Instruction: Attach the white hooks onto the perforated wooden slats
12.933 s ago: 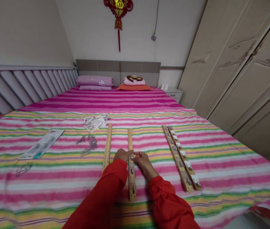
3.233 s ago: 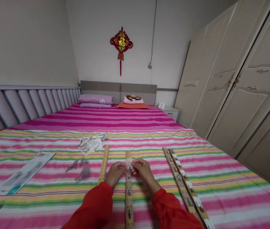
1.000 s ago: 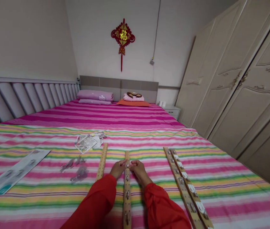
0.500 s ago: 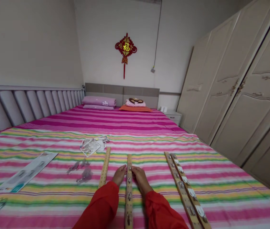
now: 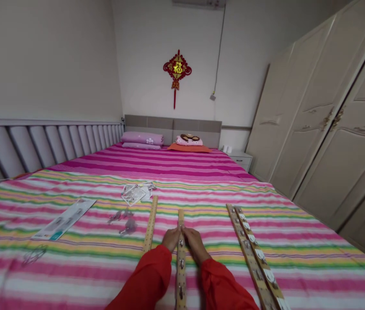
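Note:
A narrow wooden strip [image 5: 181, 275] with small metal fittings [image 5: 181, 262] spaced along it lies lengthwise in front of me. My left hand [image 5: 171, 239] holds the strip's left side near its far end, fingers closed. From the right, my right hand [image 5: 196, 244] presses closed fingertips onto the same spot, by a small metal fitting [image 5: 180, 224] that the fingers partly cover. The fingertips of both hands nearly meet over the wood. Left of my hands lies another wooden strip [image 5: 151, 221], pierced with rows of small holes.
Two more strips [image 5: 250, 258] lie at right, one bearing white round pieces [image 5: 260, 255]. Small clear packets [image 5: 128, 227], a pile of packaging [image 5: 137, 193], a long card pack [image 5: 66, 219] and thin wire loops [image 5: 35, 255] lie left on the striped bedspread [image 5: 105, 275].
My view has turned slightly left. Both hands have closed in on the strip; the fingertips, apart before on either side of the fitting, now come together over it.

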Demonstrator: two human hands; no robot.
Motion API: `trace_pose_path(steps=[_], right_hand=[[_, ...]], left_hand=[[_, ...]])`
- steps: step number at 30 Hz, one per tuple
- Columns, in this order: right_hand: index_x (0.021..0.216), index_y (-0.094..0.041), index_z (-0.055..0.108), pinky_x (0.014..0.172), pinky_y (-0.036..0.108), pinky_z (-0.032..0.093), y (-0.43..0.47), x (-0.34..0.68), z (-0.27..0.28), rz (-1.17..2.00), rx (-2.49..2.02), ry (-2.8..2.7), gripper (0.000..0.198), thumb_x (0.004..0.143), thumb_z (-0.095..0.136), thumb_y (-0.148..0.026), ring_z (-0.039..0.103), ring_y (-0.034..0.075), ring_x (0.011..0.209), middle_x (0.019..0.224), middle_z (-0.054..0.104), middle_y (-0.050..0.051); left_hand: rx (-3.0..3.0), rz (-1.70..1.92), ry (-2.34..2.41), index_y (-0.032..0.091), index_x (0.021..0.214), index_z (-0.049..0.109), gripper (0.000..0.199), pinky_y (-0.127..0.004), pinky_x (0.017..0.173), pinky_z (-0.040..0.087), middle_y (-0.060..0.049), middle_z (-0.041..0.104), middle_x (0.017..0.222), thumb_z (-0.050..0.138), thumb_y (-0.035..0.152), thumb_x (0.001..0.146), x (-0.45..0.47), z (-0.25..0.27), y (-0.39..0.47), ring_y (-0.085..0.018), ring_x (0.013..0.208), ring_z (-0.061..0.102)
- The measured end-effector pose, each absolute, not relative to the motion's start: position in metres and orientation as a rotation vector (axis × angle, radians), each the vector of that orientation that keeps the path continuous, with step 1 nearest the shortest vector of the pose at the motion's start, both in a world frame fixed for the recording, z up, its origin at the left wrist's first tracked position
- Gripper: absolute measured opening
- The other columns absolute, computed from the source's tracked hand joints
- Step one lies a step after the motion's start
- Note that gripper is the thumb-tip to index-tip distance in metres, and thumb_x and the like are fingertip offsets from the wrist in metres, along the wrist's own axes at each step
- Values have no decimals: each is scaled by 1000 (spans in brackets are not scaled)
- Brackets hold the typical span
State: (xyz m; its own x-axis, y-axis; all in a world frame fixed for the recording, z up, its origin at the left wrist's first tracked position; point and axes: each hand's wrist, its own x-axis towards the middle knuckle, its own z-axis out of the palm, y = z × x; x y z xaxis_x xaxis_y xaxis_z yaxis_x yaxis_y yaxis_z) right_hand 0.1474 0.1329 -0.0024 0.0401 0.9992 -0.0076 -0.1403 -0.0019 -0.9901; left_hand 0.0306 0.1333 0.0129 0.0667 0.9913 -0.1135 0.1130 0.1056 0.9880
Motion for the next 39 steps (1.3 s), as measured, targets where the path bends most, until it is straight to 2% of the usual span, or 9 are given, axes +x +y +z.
trace_pose_path(steps=[4,9,15,19,21,25,30,35,39], right_hand=[[61,-13,70,60,29,43,118,147,3,1246,-1111,-1092,45,60,69,-58,54,17,60,57,64,4],[58,-14,68,54,27,39,104,146,7,1258,-1155,-1091,44,59,68,-58,49,16,55,55,61,3],[53,-16,62,46,25,29,99,147,8,1261,-1178,-1072,45,61,67,-60,39,12,47,47,49,-2],[57,-16,64,48,25,31,96,149,8,1244,-1138,-953,45,58,70,-61,41,12,49,50,52,-3],[59,-16,65,49,25,34,95,150,8,1244,-1121,-889,46,55,72,-61,43,12,50,52,54,-2],[62,-16,66,50,25,36,95,152,7,1270,-1097,-811,48,51,76,-61,46,12,50,52,56,-2],[62,-15,66,51,25,37,97,153,5,1283,-1086,-793,47,51,77,-59,47,12,50,53,57,-1],[63,-16,66,51,26,38,96,153,5,1262,-1085,-814,46,54,76,-59,49,13,50,54,58,-1],[63,-16,66,51,26,38,95,154,5,1246,-1089,-830,46,55,75,-60,50,14,51,54,58,-1]], left_hand=[[1198,1043,1269,10,74,70,52,-34,78,46,-10,70,75,61,60,61,32,14,120,-24,81,62],[1166,1003,1293,11,69,68,44,-34,74,47,-8,69,69,66,54,59,29,17,109,-22,74,62],[1177,1110,1378,13,91,68,46,-32,70,48,-6,70,77,69,44,57,-29,39,94,-20,74,62],[1263,1471,1598,15,75,67,37,-32,71,48,-7,69,74,65,46,56,-101,51,93,-21,73,62],[1257,1506,1822,16,73,66,34,-32,68,48,-6,68,70,60,47,60,-131,54,96,-21,70,62],[1292,1288,2221,19,65,67,28,-36,68,44,-9,68,70,56,45,66,-157,64,102,-27,74,62],[1313,879,2525,22,62,70,37,-41,71,42,-11,71,83,53,54,70,-151,71,105,-35,88,60],[1289,987,2471,21,51,64,25,-39,70,41,-10,67,67,60,40,66,-145,67,104,-33,83,60],[1196,1158,2397,19,65,67,19,-36,73,40,-10,67,70,59,36,70,-149,62,95,-30,86,59]])
